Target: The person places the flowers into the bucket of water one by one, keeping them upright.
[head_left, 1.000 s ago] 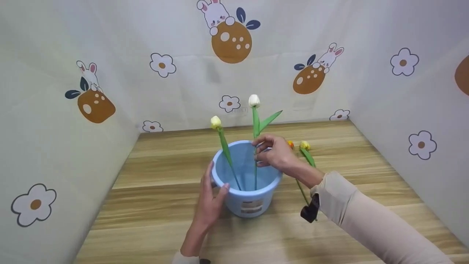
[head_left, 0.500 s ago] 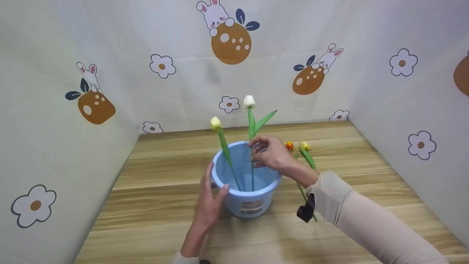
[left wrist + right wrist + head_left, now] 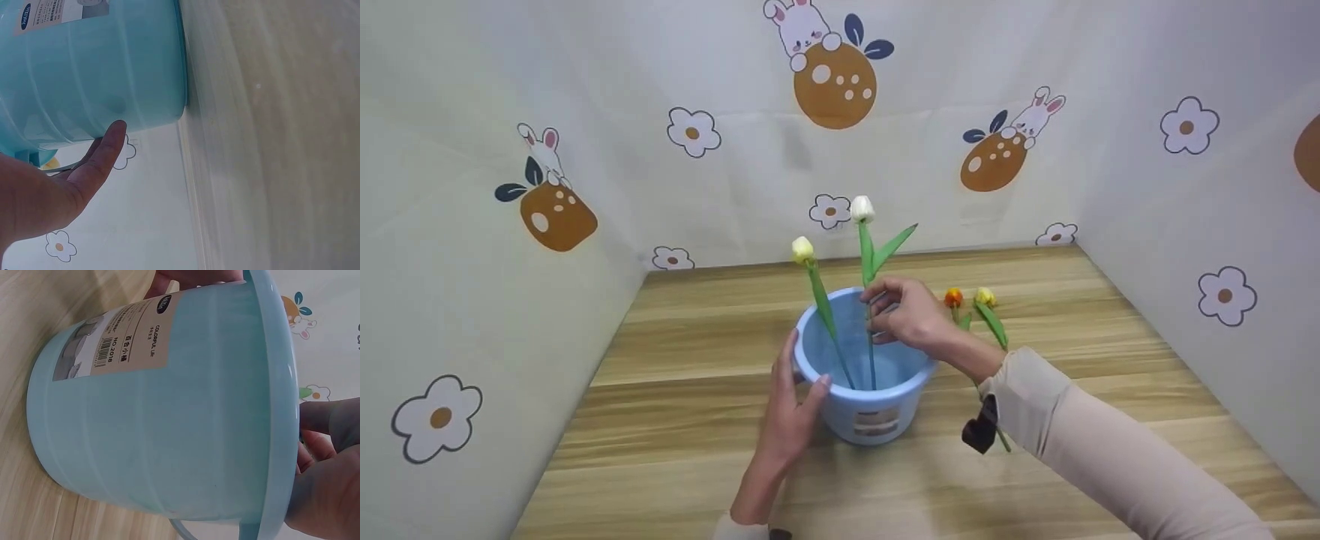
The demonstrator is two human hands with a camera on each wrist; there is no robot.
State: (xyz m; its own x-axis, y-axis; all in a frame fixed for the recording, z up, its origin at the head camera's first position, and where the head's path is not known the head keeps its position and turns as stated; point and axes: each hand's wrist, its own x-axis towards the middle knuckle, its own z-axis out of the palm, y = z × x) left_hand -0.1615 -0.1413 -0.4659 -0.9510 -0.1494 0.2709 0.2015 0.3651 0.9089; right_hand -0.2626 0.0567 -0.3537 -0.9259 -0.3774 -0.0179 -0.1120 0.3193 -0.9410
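In the head view, a light-blue bucket (image 3: 877, 420) stands on the table. My left hand (image 3: 789, 420) rests against its left side, thumb at the front rim and fingers extended along the outer wall. A fairly straight finger (image 3: 101, 154) touches the wall in the left wrist view. My right hand (image 3: 911, 311) pinches the stem of a white tulip (image 3: 862, 209) over the opening; the stem's lower end is inside the bucket. A pale yellow tulip (image 3: 802, 250) leans to the left in the bucket. The right wrist view shows the right hand (image 3: 332, 472) beyond the rim.
Right of the bucket, an orange tulip (image 3: 953, 298) and a yellow tulip (image 3: 985, 298) lie on the wood-grain table (image 3: 690, 420), partly hidden by the right arm. Printed cloth walls (image 3: 750, 187) enclose the table at the back and both sides.
My right hand has moved a little to the left with the white tulip, nearer the pale yellow one. The orange tulip shows more clearly. My left hand and the bucket stay put.
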